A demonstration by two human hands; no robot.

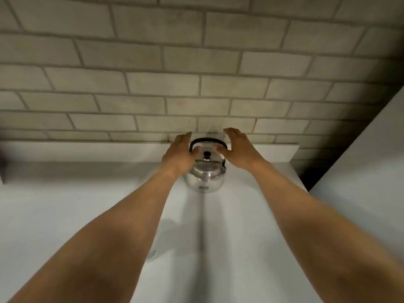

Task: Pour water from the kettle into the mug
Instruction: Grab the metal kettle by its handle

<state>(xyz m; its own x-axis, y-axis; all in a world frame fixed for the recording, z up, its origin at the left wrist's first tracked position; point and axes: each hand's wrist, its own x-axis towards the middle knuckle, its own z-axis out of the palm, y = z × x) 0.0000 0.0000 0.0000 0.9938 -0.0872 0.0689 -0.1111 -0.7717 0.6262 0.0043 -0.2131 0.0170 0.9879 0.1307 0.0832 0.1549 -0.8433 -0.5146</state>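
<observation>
Your left hand hides the kettle's left side. A small, blurred object peeks out beside your left forearm, unidentifiable.

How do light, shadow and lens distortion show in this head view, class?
Head view: wide-angle lens bows the brick wall; dark shadow fills the right corner; kettle glints with reflections; left hand and right hand look slightly soft; a shadow streak runs down the counter.

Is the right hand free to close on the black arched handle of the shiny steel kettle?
Probably yes. The right hand hovers open beside the black arched handle of the shiny steel kettle; nothing lies between, though the left hand crowds the other side.
</observation>
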